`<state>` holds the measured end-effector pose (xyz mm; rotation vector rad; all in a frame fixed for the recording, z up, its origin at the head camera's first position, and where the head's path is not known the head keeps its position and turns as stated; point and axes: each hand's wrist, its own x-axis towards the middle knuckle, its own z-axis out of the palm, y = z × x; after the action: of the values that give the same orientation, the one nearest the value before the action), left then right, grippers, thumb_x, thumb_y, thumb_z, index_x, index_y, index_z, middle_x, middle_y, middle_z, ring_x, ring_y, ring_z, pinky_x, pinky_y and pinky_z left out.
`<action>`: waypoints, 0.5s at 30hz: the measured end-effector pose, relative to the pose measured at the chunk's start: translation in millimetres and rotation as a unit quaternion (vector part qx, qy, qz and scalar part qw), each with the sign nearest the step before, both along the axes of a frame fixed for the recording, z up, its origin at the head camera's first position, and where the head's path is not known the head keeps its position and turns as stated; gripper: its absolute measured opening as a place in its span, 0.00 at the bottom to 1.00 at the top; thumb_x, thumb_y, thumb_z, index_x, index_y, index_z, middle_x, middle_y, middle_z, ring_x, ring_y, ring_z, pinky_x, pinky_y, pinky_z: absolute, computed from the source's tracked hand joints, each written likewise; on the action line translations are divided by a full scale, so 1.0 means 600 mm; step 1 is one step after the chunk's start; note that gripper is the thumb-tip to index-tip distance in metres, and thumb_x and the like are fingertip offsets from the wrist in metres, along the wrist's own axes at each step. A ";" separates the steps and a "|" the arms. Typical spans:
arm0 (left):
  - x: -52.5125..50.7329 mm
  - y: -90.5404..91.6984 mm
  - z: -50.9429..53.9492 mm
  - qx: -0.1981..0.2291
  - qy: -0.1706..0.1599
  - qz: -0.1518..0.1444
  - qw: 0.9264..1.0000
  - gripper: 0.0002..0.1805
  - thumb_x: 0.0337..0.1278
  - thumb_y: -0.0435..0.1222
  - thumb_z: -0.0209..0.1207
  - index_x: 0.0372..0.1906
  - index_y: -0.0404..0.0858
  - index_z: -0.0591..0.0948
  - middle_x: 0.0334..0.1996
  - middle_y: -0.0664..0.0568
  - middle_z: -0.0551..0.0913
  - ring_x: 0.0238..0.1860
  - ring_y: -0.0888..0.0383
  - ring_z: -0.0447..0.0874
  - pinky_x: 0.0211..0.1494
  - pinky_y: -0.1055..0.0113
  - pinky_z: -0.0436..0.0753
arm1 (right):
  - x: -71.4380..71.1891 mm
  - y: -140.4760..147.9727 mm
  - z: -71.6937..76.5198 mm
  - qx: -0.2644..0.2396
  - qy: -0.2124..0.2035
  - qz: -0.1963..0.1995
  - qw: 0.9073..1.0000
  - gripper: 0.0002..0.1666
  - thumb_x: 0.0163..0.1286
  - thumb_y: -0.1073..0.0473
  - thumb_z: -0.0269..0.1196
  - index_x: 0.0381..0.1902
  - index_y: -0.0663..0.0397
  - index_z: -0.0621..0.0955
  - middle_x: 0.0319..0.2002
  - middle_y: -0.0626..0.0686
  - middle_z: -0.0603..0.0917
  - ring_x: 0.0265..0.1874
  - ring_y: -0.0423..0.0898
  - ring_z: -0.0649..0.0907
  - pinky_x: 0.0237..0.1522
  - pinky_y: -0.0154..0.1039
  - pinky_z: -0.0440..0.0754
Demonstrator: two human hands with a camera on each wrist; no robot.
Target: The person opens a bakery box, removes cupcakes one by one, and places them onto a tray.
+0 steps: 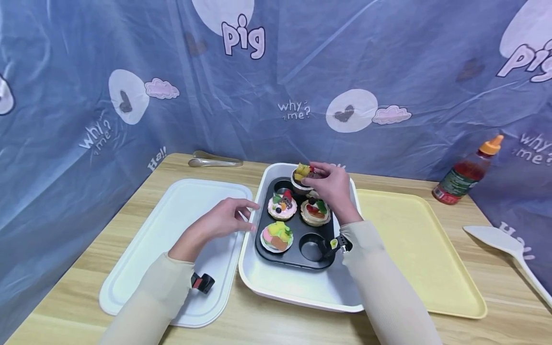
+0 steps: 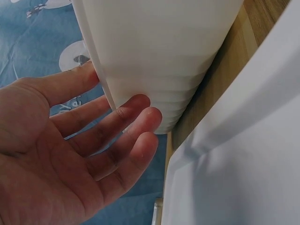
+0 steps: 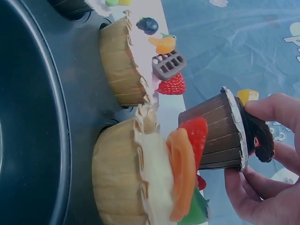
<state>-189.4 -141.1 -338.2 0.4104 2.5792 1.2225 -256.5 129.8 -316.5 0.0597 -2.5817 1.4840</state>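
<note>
My right hand (image 1: 334, 187) pinches a brown-wrapped cupcake (image 3: 213, 133) by its top edge. Yellow pieces and a dark curved topping sit on that cupcake, which is held over the back of a black muffin tin (image 1: 293, 262). Three other cupcakes stand in the tin: a pink-cream one (image 1: 282, 211), one with red and green toppings (image 1: 315, 215), and a pastel one (image 1: 276, 239). Around the tin is a white bin (image 1: 297, 294). At the bin's left rim is my left hand (image 1: 224, 218), fingers extended; its thumb seems to touch the rim in the left wrist view.
A white tray (image 1: 159, 230) lies left of the bin, a yellow tray (image 1: 414, 254) to its right. Metal tongs (image 1: 215, 162) lie behind. On the right are a red sauce bottle (image 1: 465, 175) and a white spoon (image 1: 502, 242). A blue printed sheet (image 1: 276, 129) hangs behind the table.
</note>
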 end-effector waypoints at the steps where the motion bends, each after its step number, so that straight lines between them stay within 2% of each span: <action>1: 0.000 0.000 0.000 0.001 -0.001 0.001 1.000 0.29 0.52 0.32 0.73 0.62 0.35 0.80 0.41 0.46 0.82 0.35 0.57 0.80 0.39 0.66 0.79 | 0.001 0.001 0.000 0.000 -0.003 0.000 1.000 0.31 0.57 0.59 0.76 0.60 0.55 0.83 0.56 0.62 0.85 0.55 0.56 0.86 0.58 0.48 0.82; 10: 0.001 -0.002 0.001 0.007 -0.007 0.006 1.000 0.28 0.52 0.31 0.73 0.61 0.35 0.80 0.41 0.46 0.81 0.34 0.57 0.79 0.38 0.65 0.78 | 0.005 0.009 0.003 -0.028 -0.010 0.000 1.000 0.29 0.58 0.61 0.75 0.59 0.56 0.83 0.56 0.61 0.86 0.55 0.54 0.86 0.58 0.47 0.82; 15: 0.000 -0.002 0.002 0.006 -0.012 0.008 1.000 0.29 0.52 0.31 0.73 0.61 0.35 0.80 0.41 0.46 0.81 0.34 0.57 0.79 0.38 0.65 0.78 | 0.010 0.011 0.007 -0.047 -0.013 -0.010 0.999 0.29 0.59 0.61 0.74 0.60 0.55 0.83 0.56 0.60 0.86 0.54 0.54 0.86 0.47 0.42 0.87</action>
<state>-189.5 -142.2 -337.3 0.3764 2.5620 1.2401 -250.7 136.5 -312.5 0.0039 -2.5210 1.6056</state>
